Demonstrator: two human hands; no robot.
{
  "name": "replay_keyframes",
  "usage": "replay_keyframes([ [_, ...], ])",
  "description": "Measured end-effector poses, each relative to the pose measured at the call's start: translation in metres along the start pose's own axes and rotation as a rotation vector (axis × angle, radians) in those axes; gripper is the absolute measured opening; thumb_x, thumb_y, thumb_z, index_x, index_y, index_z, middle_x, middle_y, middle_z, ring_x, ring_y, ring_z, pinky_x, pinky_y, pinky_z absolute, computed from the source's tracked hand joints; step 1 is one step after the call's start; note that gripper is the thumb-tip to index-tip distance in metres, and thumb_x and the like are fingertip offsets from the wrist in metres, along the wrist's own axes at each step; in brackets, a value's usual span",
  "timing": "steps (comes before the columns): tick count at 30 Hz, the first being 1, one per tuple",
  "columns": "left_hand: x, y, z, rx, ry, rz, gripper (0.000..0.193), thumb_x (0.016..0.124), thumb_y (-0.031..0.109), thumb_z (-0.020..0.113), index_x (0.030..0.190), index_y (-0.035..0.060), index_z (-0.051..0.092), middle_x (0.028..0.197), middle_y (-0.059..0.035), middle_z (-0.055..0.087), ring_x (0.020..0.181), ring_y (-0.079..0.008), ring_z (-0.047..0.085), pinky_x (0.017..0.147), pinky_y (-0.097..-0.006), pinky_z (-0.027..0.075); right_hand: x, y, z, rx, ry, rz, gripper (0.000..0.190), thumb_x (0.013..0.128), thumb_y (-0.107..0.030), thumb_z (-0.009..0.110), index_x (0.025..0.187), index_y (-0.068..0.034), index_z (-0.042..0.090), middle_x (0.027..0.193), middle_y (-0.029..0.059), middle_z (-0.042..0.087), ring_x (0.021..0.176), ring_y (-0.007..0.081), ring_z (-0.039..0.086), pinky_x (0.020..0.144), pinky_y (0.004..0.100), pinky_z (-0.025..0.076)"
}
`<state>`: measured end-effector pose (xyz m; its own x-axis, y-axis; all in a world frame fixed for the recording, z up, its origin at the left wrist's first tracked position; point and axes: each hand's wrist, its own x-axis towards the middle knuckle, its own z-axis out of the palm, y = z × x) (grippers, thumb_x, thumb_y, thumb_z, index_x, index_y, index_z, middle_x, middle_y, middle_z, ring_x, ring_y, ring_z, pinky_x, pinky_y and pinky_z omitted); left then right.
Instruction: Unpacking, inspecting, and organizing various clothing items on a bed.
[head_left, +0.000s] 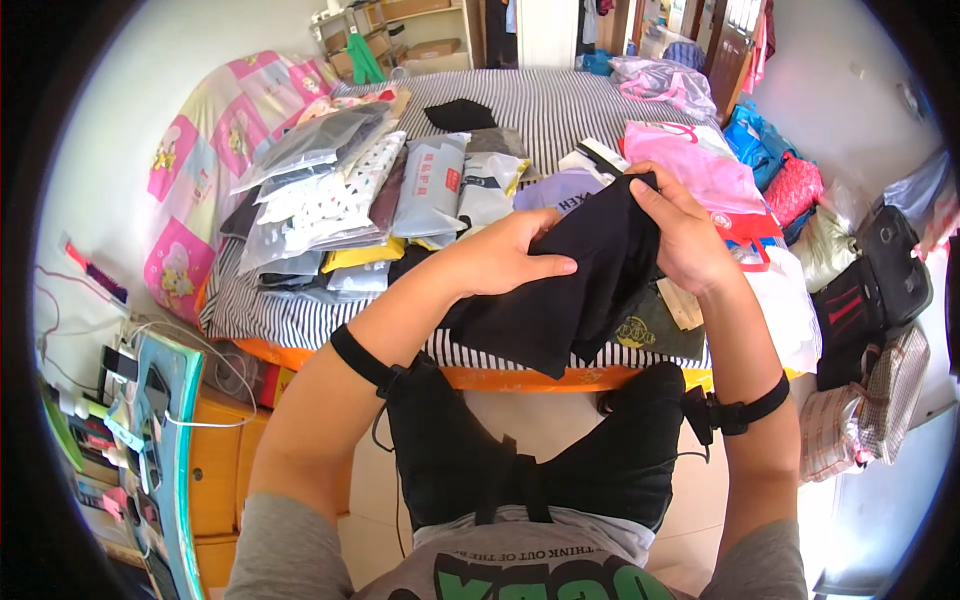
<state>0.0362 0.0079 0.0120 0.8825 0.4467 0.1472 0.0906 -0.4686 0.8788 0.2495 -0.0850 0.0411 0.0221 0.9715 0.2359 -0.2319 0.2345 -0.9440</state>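
Note:
A black cloth garment (555, 315) hangs between my two hands above the near edge of the bed, its lower end draped over the striped sheet. My left hand (517, 255) grips its left side, thumb on top and fingers hidden behind the fabric. At the upper right, my right hand (675, 229) pinches a corner of the cloth between thumb and fingers. Behind the garment lies a lilac folded piece (551, 191) with lettering. Partly under the right forearm is a dark package (660, 326) with a yellow print, and a tan tag (680, 304) rests by it.
Plastic-bagged clothes (315, 180) are stacked on the left of the bed beside a grey printed pouch (431, 184). A small black cloth (460, 115) lies farther back. Pink bags (690, 161) cover the right side. A cluttered bedside cabinet (217, 457) stands at left; bags (847, 300) crowd the right wall.

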Motion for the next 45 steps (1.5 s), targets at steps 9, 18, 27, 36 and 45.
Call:
replay_keyframes([
  [9,-0.008,0.023,-0.019,0.234,-0.108,-0.118,0.047,0.078,0.024,0.078,0.110,-0.0060,0.061,0.101,-0.0122,0.069,0.094,-0.0162,0.062,0.084,-0.0306,0.048,0.002,0.022,-0.017,-0.439,0.108,-0.165,0.013,0.098,-0.015,0.053,0.105,-0.005,0.056,0.084,-0.0022,0.056,0.079,0.0057,0.052,0.072,0.0213,0.043],
  [18,-0.024,-0.001,-0.042,0.862,0.146,0.124,0.022,0.071,-0.007,0.061,0.093,-0.0024,0.066,0.106,-0.0158,0.056,0.095,-0.0325,0.058,0.087,-0.0348,0.045,-0.008,0.018,-0.015,-0.366,0.054,0.021,0.018,0.092,-0.011,0.062,0.107,-0.003,0.059,0.079,-0.0031,0.061,0.069,0.0042,0.052,0.063,0.0211,0.043],
  [27,-0.017,0.012,-0.034,0.510,0.455,0.161,0.023,0.072,-0.016,0.051,0.086,-0.0004,0.061,0.117,-0.0127,0.057,0.102,-0.0269,0.060,0.086,-0.0328,0.047,-0.005,0.028,-0.023,-0.417,-0.009,0.017,0.016,0.087,-0.005,0.065,0.103,-0.003,0.062,0.099,0.0009,0.064,0.083,0.0061,0.056,0.073,0.0232,0.046],
  [36,-0.018,0.036,-0.024,0.129,0.057,0.343,0.019,0.070,-0.019,0.051,0.067,-0.0005,0.054,0.121,-0.0163,0.056,0.112,-0.0243,0.056,0.096,-0.0327,0.042,-0.003,0.037,-0.018,-0.307,-0.105,-0.177,0.016,0.086,-0.002,0.066,0.102,-0.003,0.062,0.133,0.0102,0.052,0.114,0.0152,0.052,0.096,0.0277,0.041],
  [45,-0.028,0.034,-0.053,0.031,0.151,0.167,0.012,0.066,-0.009,0.058,0.065,-0.0004,0.049,0.119,-0.0138,0.057,0.110,-0.0228,0.055,0.095,-0.0336,0.040,-0.006,0.023,-0.007,-0.328,0.002,0.013,0.009,0.089,-0.006,0.064,0.098,-0.004,0.063,0.086,-0.0038,0.061,0.082,0.0037,0.055,0.073,0.0218,0.046],
])
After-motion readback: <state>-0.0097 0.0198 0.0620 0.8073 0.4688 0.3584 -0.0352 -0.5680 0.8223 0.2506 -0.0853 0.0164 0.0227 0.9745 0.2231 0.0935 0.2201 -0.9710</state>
